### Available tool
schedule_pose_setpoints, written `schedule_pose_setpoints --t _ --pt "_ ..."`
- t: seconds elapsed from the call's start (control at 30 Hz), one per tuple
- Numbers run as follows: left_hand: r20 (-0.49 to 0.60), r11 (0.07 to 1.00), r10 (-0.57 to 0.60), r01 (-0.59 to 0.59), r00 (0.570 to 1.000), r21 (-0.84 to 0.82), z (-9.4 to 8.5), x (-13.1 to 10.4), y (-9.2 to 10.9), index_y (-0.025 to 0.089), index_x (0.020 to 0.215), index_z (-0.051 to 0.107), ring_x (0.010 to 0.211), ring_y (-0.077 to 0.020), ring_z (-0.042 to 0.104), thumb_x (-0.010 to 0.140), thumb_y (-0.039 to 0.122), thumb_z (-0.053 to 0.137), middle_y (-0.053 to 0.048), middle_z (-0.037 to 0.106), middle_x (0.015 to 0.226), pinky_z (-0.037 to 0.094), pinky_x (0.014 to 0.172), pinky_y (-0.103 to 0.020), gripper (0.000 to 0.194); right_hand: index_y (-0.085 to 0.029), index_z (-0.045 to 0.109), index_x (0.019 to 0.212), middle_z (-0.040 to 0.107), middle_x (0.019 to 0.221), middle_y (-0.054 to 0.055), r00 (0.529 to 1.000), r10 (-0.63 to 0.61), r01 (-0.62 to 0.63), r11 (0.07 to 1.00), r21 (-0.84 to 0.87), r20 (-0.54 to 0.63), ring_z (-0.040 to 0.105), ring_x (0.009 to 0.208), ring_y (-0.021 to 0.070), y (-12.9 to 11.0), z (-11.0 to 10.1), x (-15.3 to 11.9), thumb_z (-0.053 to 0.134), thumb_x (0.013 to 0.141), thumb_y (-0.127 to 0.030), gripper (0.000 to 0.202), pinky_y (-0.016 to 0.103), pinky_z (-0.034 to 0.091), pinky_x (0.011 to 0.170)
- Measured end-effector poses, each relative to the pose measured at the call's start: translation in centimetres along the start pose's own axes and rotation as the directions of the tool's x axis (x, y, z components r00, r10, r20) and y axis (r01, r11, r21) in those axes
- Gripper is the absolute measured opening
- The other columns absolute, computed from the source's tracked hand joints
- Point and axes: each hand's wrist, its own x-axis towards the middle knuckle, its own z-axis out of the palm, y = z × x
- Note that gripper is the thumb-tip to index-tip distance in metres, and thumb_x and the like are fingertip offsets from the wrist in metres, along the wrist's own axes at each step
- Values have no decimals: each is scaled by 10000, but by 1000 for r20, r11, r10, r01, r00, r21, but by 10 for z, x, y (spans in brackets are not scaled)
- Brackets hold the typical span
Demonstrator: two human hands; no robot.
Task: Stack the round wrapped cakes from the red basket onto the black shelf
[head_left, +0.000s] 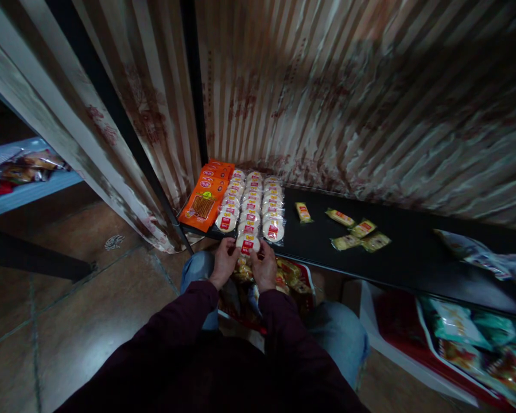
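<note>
Between my left hand (224,261) and my right hand (264,265) is a round white packaged snack (248,244) with a red label, gripped at its two sides. It is at the front end of the middle row on the black shelf (309,244). Three rows of the same overlapping round packs (272,209) run back toward the curtain. Left of them lie orange snack bags (205,198). Below my hands sits a red box with a white rim (313,281), filled with small yellow-wrapped snacks (288,269) and other packets. My forearms partly hide it.
Several small yellow packets (363,228) lie loose farther right on the shelf, with a silvery bag (473,252) beyond. A second bin (421,327) with green bags stands on the floor at right. Black posts (193,80) and striped curtains (326,103) border the shelf.
</note>
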Motion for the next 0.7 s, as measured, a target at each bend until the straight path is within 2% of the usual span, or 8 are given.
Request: schedule_pose_setpoints --t 0.1,0.3,0.4,0.53,0.7 --pt "-33 1000 2 -2 999 -3 2 6 2 217 888 609 762 -157 541 670 127 706 5 581 783 397 803 -275 255 -136 597 1181 626 1054 145 1000 -26 26 999 -34 -10 594 910 234 -1 3 7 550 817 -412 459 408 499 842" --pt "-12 993 38 -36 999 112 6 17 2 234 903 624 859 -184 550 694 143 690 -21 592 846 404 845 -289 238 -152 589 1187 618 1071 144 996 -82 77 984 -163 -20 581 922 239 -5 5 17 521 839 -379 422 428 482 879" --pt "1 988 64 -64 998 137 8 21 3 232 912 636 903 -201 547 698 122 678 -35 600 880 407 889 -310 244 -149 578 1205 621 1090 150 997 -73 68 969 -237 -10 571 966 258 -8 5 18 501 848 -374 429 432 468 890" --pt "5 994 65 -66 998 88 9 24 1 228 865 654 942 -214 542 676 86 687 -48 602 934 403 926 -324 239 -179 577 1210 624 1122 143 999 -46 43 947 -318 -2 559 1003 280 -11 4 16 501 843 -359 416 433 455 874" --pt "23 982 133 -135 991 135 9 27 -6 223 871 664 906 -200 558 696 77 679 -48 610 923 409 905 -314 229 -179 555 1236 622 1154 149 999 -24 31 941 -336 24 550 1030 287 -15 5 16 498 841 -337 429 425 439 886"
